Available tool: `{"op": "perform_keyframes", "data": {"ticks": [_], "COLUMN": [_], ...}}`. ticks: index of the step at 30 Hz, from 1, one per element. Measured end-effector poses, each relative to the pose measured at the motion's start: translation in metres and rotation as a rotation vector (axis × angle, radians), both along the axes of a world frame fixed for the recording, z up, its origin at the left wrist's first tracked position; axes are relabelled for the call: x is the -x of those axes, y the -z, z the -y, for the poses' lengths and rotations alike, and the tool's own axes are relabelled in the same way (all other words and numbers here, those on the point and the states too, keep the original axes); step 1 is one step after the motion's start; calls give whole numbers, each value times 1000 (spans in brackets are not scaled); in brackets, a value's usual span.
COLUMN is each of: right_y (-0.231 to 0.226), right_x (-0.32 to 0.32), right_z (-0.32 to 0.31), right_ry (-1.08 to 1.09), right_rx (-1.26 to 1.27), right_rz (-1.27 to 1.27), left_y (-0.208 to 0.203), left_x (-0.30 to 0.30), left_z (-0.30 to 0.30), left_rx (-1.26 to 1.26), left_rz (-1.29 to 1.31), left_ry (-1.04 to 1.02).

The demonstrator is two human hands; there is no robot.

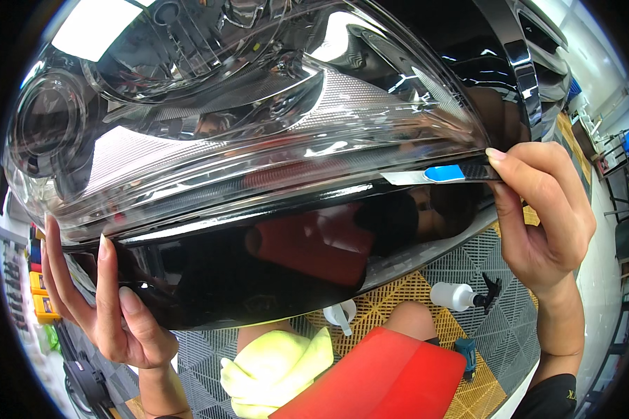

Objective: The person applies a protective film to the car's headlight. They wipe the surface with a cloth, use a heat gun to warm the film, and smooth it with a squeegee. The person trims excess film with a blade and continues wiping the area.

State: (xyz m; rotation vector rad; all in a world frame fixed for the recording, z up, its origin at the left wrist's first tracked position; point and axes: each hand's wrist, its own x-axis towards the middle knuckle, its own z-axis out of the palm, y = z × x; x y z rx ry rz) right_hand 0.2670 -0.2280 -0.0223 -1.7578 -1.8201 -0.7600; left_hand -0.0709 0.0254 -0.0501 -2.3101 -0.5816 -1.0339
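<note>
My right hand (548,206) pinches a slim knife (444,174) with a pale slanted blade, a blue part and a dark handle end. Its blade points left, lying along the seam between a clear car headlight (258,119) and the glossy black bumper (210,276). I cannot tell whether the tip touches the surface. At the bumper's left end, my left hand (112,314) has its fingers spread, with fingertips against the edge below the headlight. It holds nothing.
Below the bumper are a yellow-green cloth (279,370), a smooth red thing (370,377) and my knees. On the grey and yellow tiled floor (426,276) are a white spray bottle (453,296), a white container (340,314) and a teal object (466,357). Yellow bins (43,307) stand far left.
</note>
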Motion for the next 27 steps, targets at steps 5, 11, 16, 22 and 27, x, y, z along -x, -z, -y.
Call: {"op": "perform_keyframes", "data": {"ticks": [5, 11, 16, 22, 27], "right_y": [0, 2, 3, 3, 4], "right_x": [-2, -2, -2, -3, -6], "right_z": [2, 3, 6, 5, 7], "right_ry": [3, 1, 1, 9, 11], "right_rx": [7, 12, 14, 11, 11], "right_rz": [-22, -45, -46, -48, -48], "left_y": [0, 0, 1, 3, 4], "left_x": [-2, -1, 0, 0, -2], "left_z": [0, 0, -3, -5, -5], "left_rx": [-1, 6, 0, 4, 32], "left_rz": [8, 4, 16, 35, 73], "left_ry": [6, 4, 29, 37, 81]}}
